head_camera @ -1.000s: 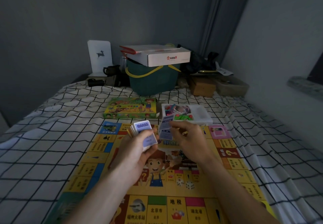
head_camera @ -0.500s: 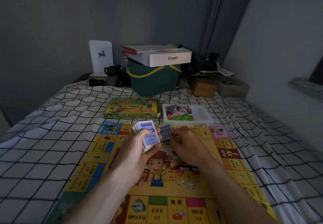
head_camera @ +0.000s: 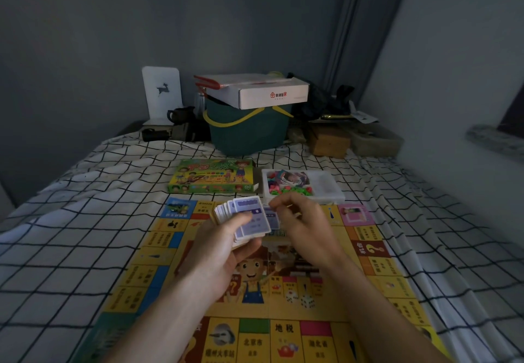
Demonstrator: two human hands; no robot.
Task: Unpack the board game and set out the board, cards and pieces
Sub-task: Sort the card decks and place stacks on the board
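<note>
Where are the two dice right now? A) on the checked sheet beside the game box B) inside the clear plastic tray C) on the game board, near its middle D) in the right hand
C: both dice lie on the game board, below the hands.

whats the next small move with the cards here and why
Probably lay the card pinched by the right hand down on the board. The left hand holds the fanned stack of cards above it, and the dice are already set out.
</note>
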